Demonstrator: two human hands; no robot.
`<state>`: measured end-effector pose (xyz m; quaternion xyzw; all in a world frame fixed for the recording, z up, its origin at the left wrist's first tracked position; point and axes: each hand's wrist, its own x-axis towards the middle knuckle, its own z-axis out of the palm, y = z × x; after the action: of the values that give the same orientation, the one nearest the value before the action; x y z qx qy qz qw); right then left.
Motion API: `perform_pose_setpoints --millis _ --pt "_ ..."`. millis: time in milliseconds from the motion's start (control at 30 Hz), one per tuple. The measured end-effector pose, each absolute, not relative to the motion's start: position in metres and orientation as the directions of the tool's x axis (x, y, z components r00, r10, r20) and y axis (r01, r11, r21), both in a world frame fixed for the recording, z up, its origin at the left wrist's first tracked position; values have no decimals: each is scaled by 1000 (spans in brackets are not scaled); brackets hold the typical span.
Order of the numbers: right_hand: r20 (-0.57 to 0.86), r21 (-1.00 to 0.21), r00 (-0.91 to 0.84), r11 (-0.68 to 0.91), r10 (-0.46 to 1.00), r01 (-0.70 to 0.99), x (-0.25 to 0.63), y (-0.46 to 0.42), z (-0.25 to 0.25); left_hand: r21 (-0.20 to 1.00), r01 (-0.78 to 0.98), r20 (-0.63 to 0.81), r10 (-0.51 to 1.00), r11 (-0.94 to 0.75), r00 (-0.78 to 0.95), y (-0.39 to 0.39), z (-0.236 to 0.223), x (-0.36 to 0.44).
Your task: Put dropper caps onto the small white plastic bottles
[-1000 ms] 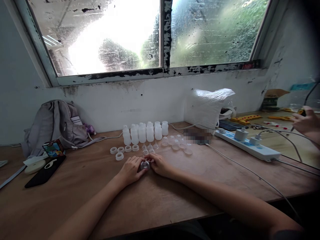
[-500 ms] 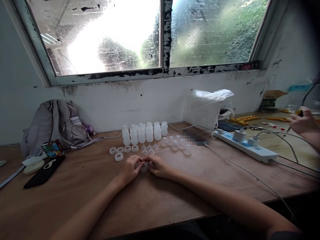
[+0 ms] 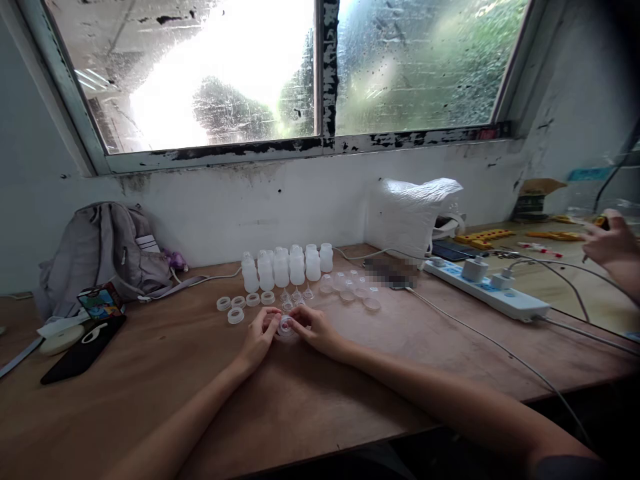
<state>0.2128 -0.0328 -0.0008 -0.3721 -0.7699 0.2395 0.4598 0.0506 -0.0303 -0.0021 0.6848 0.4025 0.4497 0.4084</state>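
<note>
Pinching a translucent round piece (image 3: 285, 330) between them in the head view, the left hand (image 3: 258, 339) and the right hand (image 3: 323, 332) meet near the middle of the wooden table (image 3: 320, 407). The left hand grasps the piece's left side with thumb and fingers; the right hand has its fingertips on the right side and upper part. The piece sits low, at or just over the tabletop; whether it touches the wood cannot be told, nor can its exact make-up, as fingers cover part of it.

Just beyond the hands stand small clear teats (image 3: 297, 293), their tips pointing up. To the left of these lie five translucent screw rings (image 3: 235, 316), four in a row and one in front. To the right, clear domed caps (image 3: 371, 304) are spread in loose rows. Behind all of these, frosted bottles (image 3: 297, 268) stand upright in a cluster near the wall.

At the far left, a grey backpack (image 3: 107, 247) leans against the wall, with a small colourful box (image 3: 101, 301) in front. On the right, a white power strip (image 3: 515, 303) holds two plugs, near a white plastic bag (image 3: 403, 217). At the right edge, another person's hand (image 3: 616, 248) is raised over a neighbouring surface.
</note>
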Motion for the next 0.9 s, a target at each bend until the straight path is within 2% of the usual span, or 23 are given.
perform_pose_setpoints --millis 200,467,700,900 --pt "504 -721 -246 560 828 408 213 -32 0 821 324 354 864 -471 359 -37 3 49" --pt "495 -674 -371 617 786 406 215 -34 -2 734 470 383 871 -490 308 -36 3 51" --pt "494 -674 -408 635 768 378 215 -34 -3 616 574 439 840 -539 318 -37 4 52" --pt "489 -685 -406 628 772 369 213 -34 -4 592 614 410 851 -522 328 -37 3 51"
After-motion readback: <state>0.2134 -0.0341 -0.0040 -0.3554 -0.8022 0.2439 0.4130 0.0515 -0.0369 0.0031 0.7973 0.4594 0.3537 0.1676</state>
